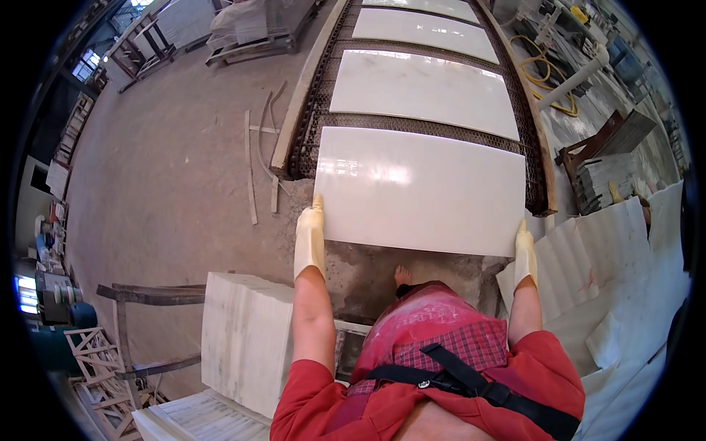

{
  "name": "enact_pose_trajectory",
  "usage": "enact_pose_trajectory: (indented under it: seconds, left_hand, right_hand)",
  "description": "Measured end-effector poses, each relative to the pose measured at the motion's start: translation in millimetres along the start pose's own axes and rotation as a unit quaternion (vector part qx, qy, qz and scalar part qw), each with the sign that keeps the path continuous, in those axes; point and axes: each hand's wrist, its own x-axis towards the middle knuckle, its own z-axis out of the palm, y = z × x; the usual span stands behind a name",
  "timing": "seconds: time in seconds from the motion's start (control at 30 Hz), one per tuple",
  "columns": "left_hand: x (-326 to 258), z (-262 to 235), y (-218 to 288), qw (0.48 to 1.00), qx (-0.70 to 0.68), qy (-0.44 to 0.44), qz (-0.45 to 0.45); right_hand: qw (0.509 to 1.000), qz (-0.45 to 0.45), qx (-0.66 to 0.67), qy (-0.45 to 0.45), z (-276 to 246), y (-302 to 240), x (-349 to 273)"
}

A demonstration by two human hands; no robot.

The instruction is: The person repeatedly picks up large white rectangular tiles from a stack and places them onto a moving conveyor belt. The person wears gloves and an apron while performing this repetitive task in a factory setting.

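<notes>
A glossy white stone slab (419, 198) lies across the near end of a mesh-belted conveyor (323, 81), its near edge jutting out past the belt. My left hand (309, 235), in a cream rubber glove, is closed on the slab's left edge near the front corner. At the opposite short edge, my right hand (524, 250) in a matching glove grips the front right corner. The fingers of both hands are partly hidden at the slab's sides. Beyond it, a second white slab (423, 92) and a third slab (423, 33) rest spaced along the belt.
To the left of my legs stands a stack of pale veined stone slabs (243, 342) beside a dark metal rack (158, 295). Loose strips (251, 169) lie on the floor left of the conveyor. White sheeting (588, 250) drapes at the right, below a yellow hose (543, 66).
</notes>
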Motion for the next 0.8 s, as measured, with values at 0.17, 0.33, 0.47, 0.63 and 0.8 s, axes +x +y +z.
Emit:
enact_pose_trajectory:
  seconds: [0.17, 0.33, 0.47, 0.63, 0.8]
  left_hand:
    - [-2, -3, 7, 1.000, 0.009, 0.008, 0.012]
    - [0, -5, 15, 1.000, 0.014, 0.009, 0.000]
    - [2, -5, 16, 1.000, 0.001, 0.006, 0.019]
    - [9, -3, 18, 1.000, -0.001, 0.013, 0.006]
    - [16, -2, 22, 1.000, 0.003, 0.009, 0.012]
  right_hand:
    - [1.000, 0.002, -0.010, 0.001, 1, -1, 2]
    - [1.000, 0.002, -0.017, 0.004, -1, -1, 5]
    - [1.000, 0.004, -0.022, 0.005, -1, -1, 6]
    - [0.999, 0.003, -0.030, 0.010, -1, 0, 8]
    - [0.999, 0.000, -0.039, 0.020, -4, -7, 11]
